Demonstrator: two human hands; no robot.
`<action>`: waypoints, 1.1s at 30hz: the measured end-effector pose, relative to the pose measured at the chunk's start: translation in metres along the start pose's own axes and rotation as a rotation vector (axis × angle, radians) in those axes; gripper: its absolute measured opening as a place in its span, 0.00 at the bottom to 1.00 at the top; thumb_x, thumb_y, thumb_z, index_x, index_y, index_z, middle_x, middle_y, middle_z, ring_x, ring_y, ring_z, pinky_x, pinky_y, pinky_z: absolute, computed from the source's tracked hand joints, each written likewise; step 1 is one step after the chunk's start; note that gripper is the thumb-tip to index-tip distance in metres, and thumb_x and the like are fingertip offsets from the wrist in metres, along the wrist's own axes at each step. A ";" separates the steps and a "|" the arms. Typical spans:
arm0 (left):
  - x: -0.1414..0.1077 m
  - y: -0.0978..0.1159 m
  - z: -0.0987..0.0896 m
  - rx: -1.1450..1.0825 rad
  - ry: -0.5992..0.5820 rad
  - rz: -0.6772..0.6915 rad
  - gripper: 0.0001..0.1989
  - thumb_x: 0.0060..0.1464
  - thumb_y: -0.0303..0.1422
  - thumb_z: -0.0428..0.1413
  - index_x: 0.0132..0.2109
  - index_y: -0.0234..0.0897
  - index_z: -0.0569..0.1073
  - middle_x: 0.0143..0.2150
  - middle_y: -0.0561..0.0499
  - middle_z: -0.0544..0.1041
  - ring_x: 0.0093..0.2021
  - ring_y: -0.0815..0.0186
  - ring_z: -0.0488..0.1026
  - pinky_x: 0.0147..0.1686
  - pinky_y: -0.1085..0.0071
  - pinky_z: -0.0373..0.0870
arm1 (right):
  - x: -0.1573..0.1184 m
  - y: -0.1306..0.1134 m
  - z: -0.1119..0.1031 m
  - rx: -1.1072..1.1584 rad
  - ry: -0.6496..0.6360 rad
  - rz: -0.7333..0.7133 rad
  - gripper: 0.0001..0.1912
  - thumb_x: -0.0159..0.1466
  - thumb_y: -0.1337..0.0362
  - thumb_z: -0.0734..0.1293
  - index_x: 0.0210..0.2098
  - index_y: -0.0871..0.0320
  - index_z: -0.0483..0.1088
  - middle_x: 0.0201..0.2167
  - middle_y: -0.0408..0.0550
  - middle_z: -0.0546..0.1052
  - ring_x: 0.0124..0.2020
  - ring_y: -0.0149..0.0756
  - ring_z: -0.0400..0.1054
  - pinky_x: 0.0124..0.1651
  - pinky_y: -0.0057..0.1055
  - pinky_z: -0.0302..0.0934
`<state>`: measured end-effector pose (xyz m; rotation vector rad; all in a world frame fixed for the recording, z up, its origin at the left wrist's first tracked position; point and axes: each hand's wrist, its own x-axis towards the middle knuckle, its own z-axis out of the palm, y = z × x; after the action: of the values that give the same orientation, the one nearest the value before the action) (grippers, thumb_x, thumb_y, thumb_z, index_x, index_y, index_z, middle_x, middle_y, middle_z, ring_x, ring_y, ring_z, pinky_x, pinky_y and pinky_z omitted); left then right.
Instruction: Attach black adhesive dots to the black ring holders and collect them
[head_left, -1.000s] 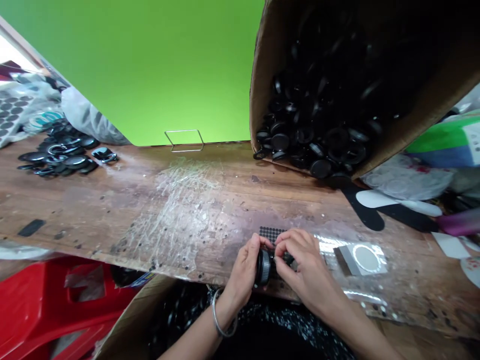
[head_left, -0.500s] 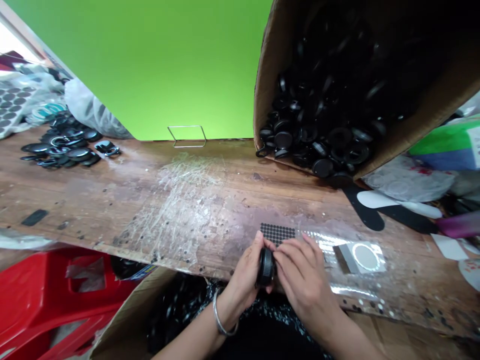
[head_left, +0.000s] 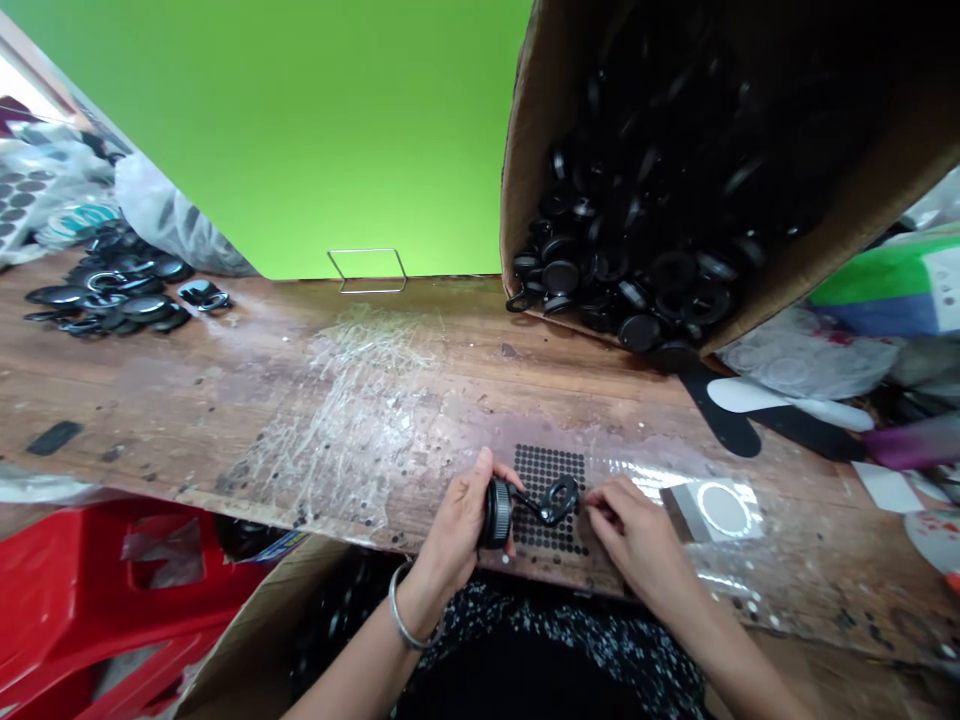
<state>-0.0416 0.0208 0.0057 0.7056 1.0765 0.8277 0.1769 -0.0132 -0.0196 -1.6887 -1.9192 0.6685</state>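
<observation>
Left hand [head_left: 457, 520] pinches black part [head_left: 497, 513] between thumb and fingers, ring end over dot sheet [head_left: 551, 470]; right hand [head_left: 634, 525] beside it, fingertips bunched, grip unclear; loose pinch could let part tip onto sticky-looking dots.
</observation>
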 end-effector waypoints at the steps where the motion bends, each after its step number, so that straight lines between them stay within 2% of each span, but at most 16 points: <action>1: 0.001 0.000 -0.001 0.007 -0.004 0.011 0.26 0.59 0.55 0.47 0.34 0.35 0.72 0.16 0.57 0.62 0.13 0.71 0.63 0.12 0.76 0.62 | 0.000 0.000 0.006 -0.030 -0.025 -0.008 0.06 0.66 0.70 0.60 0.33 0.58 0.68 0.33 0.46 0.71 0.35 0.35 0.68 0.39 0.33 0.62; 4: 0.004 -0.001 0.000 0.006 0.017 0.040 0.26 0.57 0.56 0.49 0.34 0.35 0.73 0.15 0.58 0.61 0.12 0.71 0.61 0.11 0.76 0.62 | 0.000 -0.004 0.017 -0.162 -0.041 -0.043 0.07 0.66 0.71 0.60 0.34 0.59 0.69 0.34 0.48 0.71 0.37 0.38 0.67 0.40 0.34 0.62; 7: 0.007 -0.004 0.002 -0.018 0.037 0.046 0.27 0.55 0.57 0.51 0.34 0.35 0.72 0.17 0.58 0.61 0.13 0.72 0.60 0.11 0.76 0.63 | 0.003 -0.009 0.020 -0.275 -0.044 -0.071 0.08 0.65 0.72 0.61 0.32 0.58 0.70 0.33 0.49 0.72 0.37 0.40 0.66 0.40 0.35 0.62; 12: 0.010 -0.007 0.006 -0.010 0.070 0.034 0.27 0.55 0.57 0.50 0.33 0.35 0.73 0.16 0.58 0.61 0.12 0.72 0.60 0.11 0.77 0.61 | 0.007 -0.010 0.025 -0.310 -0.017 -0.087 0.08 0.59 0.77 0.62 0.30 0.58 0.67 0.33 0.49 0.71 0.37 0.42 0.64 0.39 0.37 0.61; 15: 0.009 -0.007 0.007 0.021 0.120 0.081 0.27 0.56 0.57 0.49 0.33 0.35 0.73 0.18 0.57 0.63 0.13 0.71 0.61 0.12 0.76 0.63 | 0.004 -0.009 0.026 -0.310 0.012 -0.100 0.08 0.59 0.77 0.62 0.29 0.58 0.65 0.31 0.48 0.69 0.35 0.41 0.63 0.38 0.37 0.61; 17: 0.007 -0.007 0.008 0.067 0.159 0.126 0.28 0.56 0.58 0.48 0.33 0.36 0.73 0.19 0.56 0.64 0.14 0.71 0.62 0.12 0.75 0.64 | 0.000 -0.012 0.024 -0.262 0.063 -0.133 0.07 0.61 0.75 0.61 0.30 0.58 0.64 0.32 0.49 0.69 0.36 0.40 0.63 0.40 0.36 0.61; 19: 0.005 -0.008 0.008 0.127 0.182 0.150 0.28 0.56 0.58 0.48 0.33 0.36 0.73 0.20 0.56 0.64 0.15 0.70 0.63 0.12 0.75 0.64 | -0.004 -0.019 0.018 -0.164 0.170 -0.202 0.06 0.62 0.74 0.61 0.31 0.58 0.64 0.37 0.50 0.69 0.41 0.40 0.64 0.45 0.37 0.62; 23: 0.004 -0.011 0.009 0.211 0.180 0.149 0.29 0.57 0.58 0.46 0.34 0.37 0.74 0.18 0.55 0.64 0.15 0.70 0.62 0.13 0.76 0.62 | -0.003 -0.040 0.012 -0.081 0.362 -0.310 0.06 0.62 0.74 0.64 0.33 0.58 0.66 0.45 0.52 0.68 0.52 0.44 0.60 0.55 0.46 0.57; 27: 0.004 -0.013 0.011 0.257 0.155 0.182 0.28 0.57 0.57 0.47 0.34 0.36 0.76 0.23 0.52 0.69 0.18 0.70 0.65 0.15 0.76 0.61 | 0.003 -0.048 0.018 -0.123 0.405 -0.276 0.07 0.60 0.75 0.65 0.32 0.57 0.67 0.44 0.51 0.69 0.52 0.46 0.60 0.55 0.50 0.55; 33: -0.002 -0.012 0.018 0.239 0.140 0.214 0.26 0.58 0.54 0.48 0.32 0.36 0.75 0.24 0.51 0.69 0.20 0.70 0.64 0.17 0.77 0.62 | 0.002 -0.047 0.020 -0.134 0.352 -0.204 0.06 0.60 0.74 0.66 0.30 0.58 0.68 0.45 0.52 0.71 0.51 0.48 0.61 0.52 0.51 0.57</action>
<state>-0.0226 0.0110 0.0028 0.9877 1.2539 0.9512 0.1287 -0.0169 -0.0039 -1.5379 -1.8756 0.1543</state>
